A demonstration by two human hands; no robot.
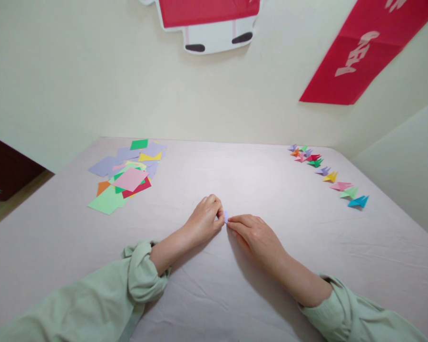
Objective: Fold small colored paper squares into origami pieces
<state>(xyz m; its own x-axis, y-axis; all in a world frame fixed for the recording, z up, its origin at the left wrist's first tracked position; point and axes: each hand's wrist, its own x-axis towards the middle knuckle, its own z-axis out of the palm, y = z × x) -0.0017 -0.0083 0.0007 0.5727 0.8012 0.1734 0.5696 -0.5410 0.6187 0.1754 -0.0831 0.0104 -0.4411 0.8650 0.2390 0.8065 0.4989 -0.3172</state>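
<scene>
Between my fingertips sits a small piece of lavender paper (pixel 226 217), mostly hidden, so its folds do not show. My left hand (pixel 207 214) is closed, thumb and fingers pinching the paper's left side. From the other side my right hand (pixel 256 235) reaches in, its thumb and forefinger closed at the paper's right edge. Both hands are low over the pale cloth near the middle of the table.
A loose pile of coloured paper squares (pixel 130 179) lies at the left. Along the right edge runs a row of small folded paper figures (pixel 330 177) in several colours. The cloth-covered table (pixel 221 166) meets a wall, where a red banner (pixel 364 57) hangs.
</scene>
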